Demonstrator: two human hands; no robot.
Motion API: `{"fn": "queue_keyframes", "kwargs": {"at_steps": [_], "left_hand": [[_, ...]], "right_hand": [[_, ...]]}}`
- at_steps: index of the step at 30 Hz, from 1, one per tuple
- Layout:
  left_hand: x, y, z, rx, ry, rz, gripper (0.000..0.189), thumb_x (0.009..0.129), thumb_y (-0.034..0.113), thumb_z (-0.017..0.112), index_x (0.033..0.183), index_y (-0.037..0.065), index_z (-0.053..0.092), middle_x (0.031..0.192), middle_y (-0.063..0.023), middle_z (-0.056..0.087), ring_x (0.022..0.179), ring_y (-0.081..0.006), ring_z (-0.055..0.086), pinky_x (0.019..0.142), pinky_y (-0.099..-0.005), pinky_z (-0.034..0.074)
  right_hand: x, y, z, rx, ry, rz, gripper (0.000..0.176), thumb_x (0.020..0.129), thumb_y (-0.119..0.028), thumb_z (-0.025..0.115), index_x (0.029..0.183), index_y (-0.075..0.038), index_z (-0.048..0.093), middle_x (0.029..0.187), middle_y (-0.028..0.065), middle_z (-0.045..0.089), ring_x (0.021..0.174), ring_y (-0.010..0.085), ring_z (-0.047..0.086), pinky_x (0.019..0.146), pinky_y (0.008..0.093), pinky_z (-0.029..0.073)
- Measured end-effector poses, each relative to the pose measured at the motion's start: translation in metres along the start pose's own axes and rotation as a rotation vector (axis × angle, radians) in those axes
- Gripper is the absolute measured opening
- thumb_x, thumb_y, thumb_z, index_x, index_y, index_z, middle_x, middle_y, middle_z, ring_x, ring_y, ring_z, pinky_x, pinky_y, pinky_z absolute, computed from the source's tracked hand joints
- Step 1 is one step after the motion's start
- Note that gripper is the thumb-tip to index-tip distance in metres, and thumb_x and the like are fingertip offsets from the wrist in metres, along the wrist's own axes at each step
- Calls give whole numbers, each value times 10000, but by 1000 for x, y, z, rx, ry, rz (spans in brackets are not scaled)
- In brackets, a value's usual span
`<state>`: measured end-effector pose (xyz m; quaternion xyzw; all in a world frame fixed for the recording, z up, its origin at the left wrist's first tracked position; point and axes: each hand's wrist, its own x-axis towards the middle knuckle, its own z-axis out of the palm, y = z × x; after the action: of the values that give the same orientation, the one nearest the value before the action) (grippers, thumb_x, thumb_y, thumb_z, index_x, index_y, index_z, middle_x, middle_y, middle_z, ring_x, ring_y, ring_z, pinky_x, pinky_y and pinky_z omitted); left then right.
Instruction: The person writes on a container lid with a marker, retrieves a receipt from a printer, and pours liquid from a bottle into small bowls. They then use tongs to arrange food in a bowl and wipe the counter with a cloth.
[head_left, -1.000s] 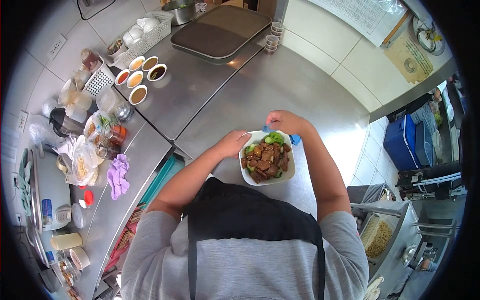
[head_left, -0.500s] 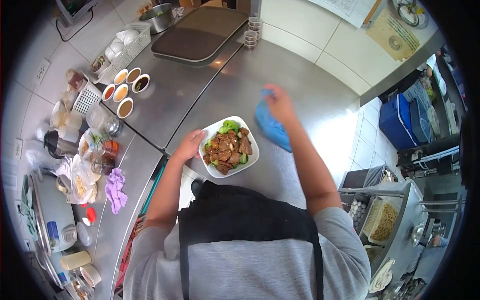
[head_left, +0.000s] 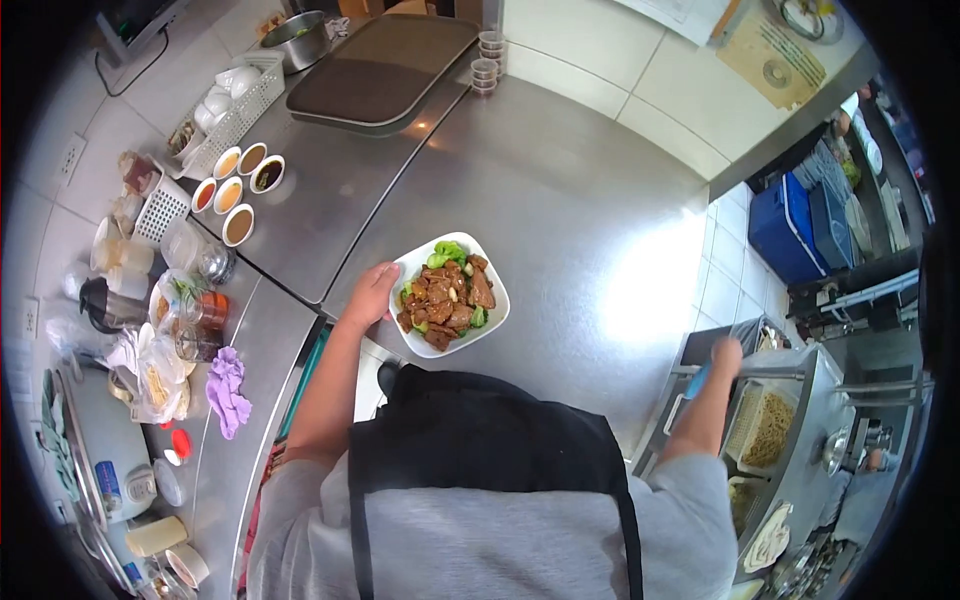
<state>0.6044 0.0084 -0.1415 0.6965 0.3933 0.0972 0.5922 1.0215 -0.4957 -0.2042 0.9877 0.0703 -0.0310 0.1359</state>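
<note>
My left hand (head_left: 374,292) grips the left rim of a square white bowl (head_left: 497,330), its fingers against the side. Glazed sliced meat (head_left: 440,303) and green broccoli (head_left: 446,253) fill the bowl, which is over the steel counter near my black apron. Far out to the right, my right hand (head_left: 725,357) is closed at the edge of the side station. A strip of blue cloth (head_left: 698,381) shows beside it; my forearm and hand hide the rest.
Small sauce dishes (head_left: 238,225) and a brown tray (head_left: 385,70) occupy the left and back of the counter (head_left: 540,190). Stacked lidded cups (head_left: 485,72) stand by the wall. A purple cloth (head_left: 228,392) lies left; noodles (head_left: 768,430) sit in a right-hand container.
My right hand has moved from the middle of the counter to the right and toward me, taking the blue cloth off the steel. My left hand still holds the bowl.
</note>
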Motion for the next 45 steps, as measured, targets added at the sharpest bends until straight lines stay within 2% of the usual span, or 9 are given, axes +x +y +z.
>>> {"fn": "queue_keyframes", "kwargs": {"at_steps": [2, 7, 10, 12, 23, 26, 32, 35, 45], "left_hand": [[-5, -5, 4, 0, 18, -10, 358, 838, 324, 350, 856, 6, 513, 585, -54, 503, 400, -115, 470, 342, -221, 388], [0, 6, 1, -19, -87, -61, 371, 847, 343, 321, 913, 18, 487, 542, -50, 499, 381, -117, 482, 333, -213, 384], [-3, 8, 0, -52, -124, -104, 367, 856, 356, 322, 943, 35, 477, 514, -31, 492, 351, -93, 456, 319, -199, 375], [-4, 5, 1, -55, -116, -104, 365, 856, 357, 321, 946, 39, 476, 515, -32, 493, 352, -87, 453, 318, -197, 370], [-17, 6, 15, 114, 186, 4, 342, 845, 248, 300, 791, -46, 467, 500, -135, 487, 355, -212, 486, 453, -334, 414], [-17, 7, 16, 128, 202, 8, 342, 846, 247, 299, 799, -48, 467, 502, -139, 488, 356, -220, 489, 465, -339, 419], [-16, 6, 18, 70, 183, 8, 335, 839, 255, 309, 878, -43, 457, 542, -139, 503, 374, -202, 501, 408, -316, 408], [-19, 6, 9, -101, 4, -94, 336, 824, 260, 343, 1028, -2, 395, 597, -125, 526, 401, -172, 514, 359, -270, 402], [-29, 10, 7, -360, -242, -215, 465, 792, 168, 351, 1222, 87, 193, 670, -119, 545, 410, -141, 525, 313, -216, 419]], "right_hand": [[17, 28, 3, -339, -56, -187, 301, 791, -233, 410, 813, 3, 595, 839, 185, 581, 788, 313, 560, 703, 377, 440], [-58, -115, -154, 1444, 29, -217, 366, 795, -251, 427, 990, 48, 509, 801, 185, 581, 712, 268, 559, 648, 317, 420], [-66, -203, -155, 908, 68, -739, 336, 745, -222, 486, 939, 47, 541, 751, 185, 579, 694, 264, 569, 631, 326, 431], [-102, -264, -175, 987, -326, -731, 275, 717, -221, 504, 786, 35, 581, 662, 167, 578, 663, 259, 568, 615, 351, 434], [-158, -335, -166, 1195, -466, -984, 246, 714, -143, 529, 938, -42, 543, 808, 147, 571, 701, 258, 547, 660, 299, 423], [-178, -319, -171, 954, -21, -1178, 205, 725, -102, 509, 922, -62, 549, 824, 124, 557, 732, 282, 543, 654, 316, 431], [-191, -304, -168, 787, 43, -1169, 153, 738, -90, 515, 888, -63, 535, 819, 101, 559, 709, 248, 557, 623, 306, 452], [-173, -284, -176, 1602, -1028, -529, 166, 761, -102, 522, 910, -32, 504, 783, 78, 565, 668, 172, 563, 577, 265, 458], [-188, -310, -149, 1821, -658, -406, 258, 768, -59, 495, 1021, -8, 502, 826, 57, 566, 675, 108, 541, 610, 217, 444]]}}
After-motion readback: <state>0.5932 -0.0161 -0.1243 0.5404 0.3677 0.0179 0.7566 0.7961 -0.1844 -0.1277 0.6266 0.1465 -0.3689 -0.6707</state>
